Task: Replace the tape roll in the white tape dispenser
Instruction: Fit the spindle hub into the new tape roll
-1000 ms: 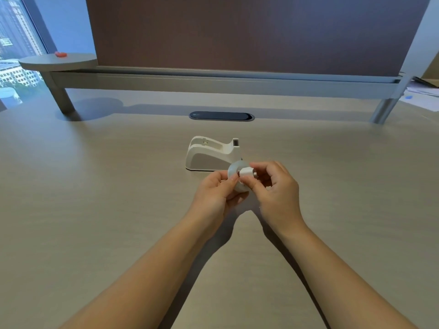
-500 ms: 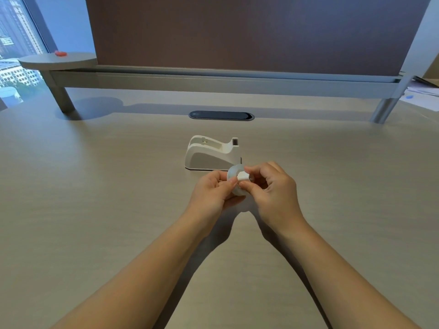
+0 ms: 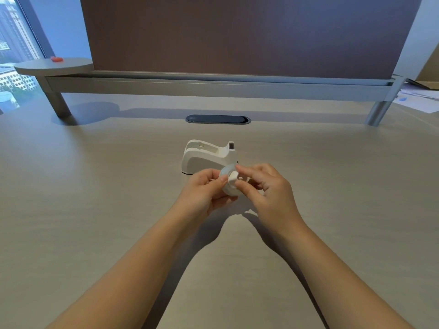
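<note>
1. The left hand is holding the tape roll just above the desk.
2. The right hand is pinching the small white hub at the roll's middle.
3. The white tape dispenser is sitting empty just behind the hands, so the roll is not in yet.
4. Nothing is blocking the way; papers are lying far off.

White tape dispenser upright, cradle empty; tape roll held.

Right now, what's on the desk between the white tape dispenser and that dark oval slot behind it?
Nothing: in the head view, bare desk separates the tape dispenser from the oval slot.
</note>
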`<state>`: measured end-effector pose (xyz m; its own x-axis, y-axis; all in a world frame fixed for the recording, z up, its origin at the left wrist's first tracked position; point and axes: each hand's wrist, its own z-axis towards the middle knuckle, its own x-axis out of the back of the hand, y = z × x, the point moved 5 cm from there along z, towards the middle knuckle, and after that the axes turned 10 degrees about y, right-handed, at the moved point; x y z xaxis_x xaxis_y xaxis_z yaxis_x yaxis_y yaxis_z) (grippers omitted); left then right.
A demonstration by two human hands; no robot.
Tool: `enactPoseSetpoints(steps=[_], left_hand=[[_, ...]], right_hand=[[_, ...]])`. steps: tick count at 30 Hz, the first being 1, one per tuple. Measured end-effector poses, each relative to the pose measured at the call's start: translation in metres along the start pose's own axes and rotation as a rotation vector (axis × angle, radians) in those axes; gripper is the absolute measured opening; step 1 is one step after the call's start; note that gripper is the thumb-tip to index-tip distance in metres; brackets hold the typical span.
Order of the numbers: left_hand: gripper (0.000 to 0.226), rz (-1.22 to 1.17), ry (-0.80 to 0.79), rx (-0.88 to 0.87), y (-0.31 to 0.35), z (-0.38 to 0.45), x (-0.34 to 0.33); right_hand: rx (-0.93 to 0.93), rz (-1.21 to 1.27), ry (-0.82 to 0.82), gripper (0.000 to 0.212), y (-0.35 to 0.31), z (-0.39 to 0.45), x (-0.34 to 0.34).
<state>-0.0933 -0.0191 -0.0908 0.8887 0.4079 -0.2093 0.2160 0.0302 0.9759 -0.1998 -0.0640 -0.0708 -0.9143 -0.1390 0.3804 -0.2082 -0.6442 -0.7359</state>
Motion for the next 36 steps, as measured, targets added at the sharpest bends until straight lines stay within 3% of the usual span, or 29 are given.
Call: enactPoseSetpoints(steps=[6, 14, 17, 26, 36], left_hand=[[0.021, 0.041, -0.033, -0.020, 0.009, -0.001, -0.002], [0.019, 0.045, 0.008, 0.039, 0.001, 0.000, -0.004], [0.019, 0.050, 0.044, 0.082, -0.006, 0.002, -0.003], [0.018, 0.025, 0.114, 0.114, -0.008, 0.004, 0.003], [0.016, -0.025, 0.076, 0.103, -0.007, 0.005, -0.001]], right_hand=[[-0.331, 0.307, 0.087, 0.016, 0.013, 0.001, 0.008], [-0.181, 0.055, 0.128, 0.032, 0.013, 0.003, 0.009], [-0.246, 0.115, 0.166, 0.039, 0.015, 0.001, 0.011], [-0.483, 0.246, 0.148, 0.033, 0.030, -0.002, 0.007], [-0.108, 0.025, 0.134, 0.033, 0.005, -0.001, 0.005]])
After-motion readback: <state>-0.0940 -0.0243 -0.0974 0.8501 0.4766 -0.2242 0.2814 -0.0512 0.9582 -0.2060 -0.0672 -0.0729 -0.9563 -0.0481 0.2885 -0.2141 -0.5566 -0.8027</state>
